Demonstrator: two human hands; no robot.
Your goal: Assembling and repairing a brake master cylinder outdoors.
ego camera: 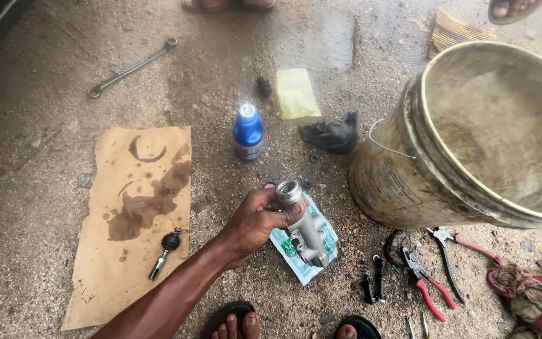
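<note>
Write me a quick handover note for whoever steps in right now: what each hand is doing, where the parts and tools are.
Left hand: fingers closed round the metal cylinder part, held over a green-and-white packet on the ground.
Right hand: out of view.
Nearby: blue bottle standing upright ahead, stained cardboard to the left with a key on it, red-handled pliers and small springs to the right, by the big bucket. Wrench lies far left.
Done or left: cannot tell from this view.
</note>
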